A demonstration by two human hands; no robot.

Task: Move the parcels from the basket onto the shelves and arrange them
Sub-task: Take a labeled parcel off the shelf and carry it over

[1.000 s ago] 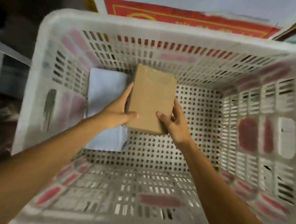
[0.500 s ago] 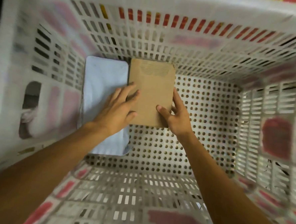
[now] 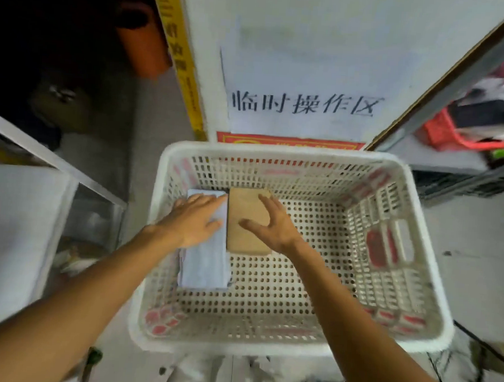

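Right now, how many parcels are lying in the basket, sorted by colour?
Brown parcel: 1
Pale blue parcel: 1
Total in the white basket: 2

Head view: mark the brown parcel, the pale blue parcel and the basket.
brown parcel [image 3: 245,205]: head view, the bare far-left part of its top face.
pale blue parcel [image 3: 204,267]: head view, the uncovered near half of its top.
basket [image 3: 276,154]: head view, the white far rim.
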